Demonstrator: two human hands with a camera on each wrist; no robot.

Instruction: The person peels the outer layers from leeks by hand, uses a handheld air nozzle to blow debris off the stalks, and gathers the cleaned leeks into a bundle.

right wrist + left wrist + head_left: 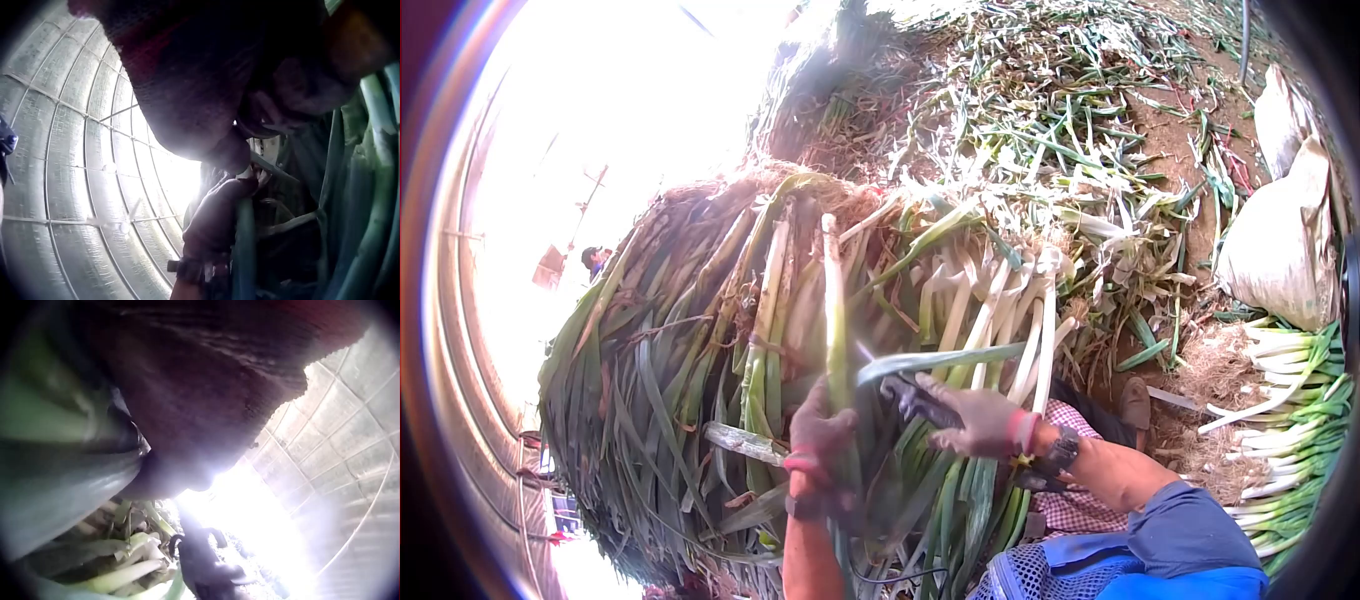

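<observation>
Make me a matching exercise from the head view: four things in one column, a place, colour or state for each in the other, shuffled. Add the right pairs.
Things
1. left hand
2. large pale sack
3. row of green onions
4. checked fabric

Descriptions
A. along the right side, white ends facing left
B. pink and white
C. gripping an upright green onion stalk
D. just below another sack

Pairs: 1-C, 2-D, 3-A, 4-B

The leek (pixel 834 300) is white and green, the gloves (pixel 987 423) greyish, their cuffs (pixel 1026 433) red, the cloth (pixel 1080 510) red-checked.
</observation>
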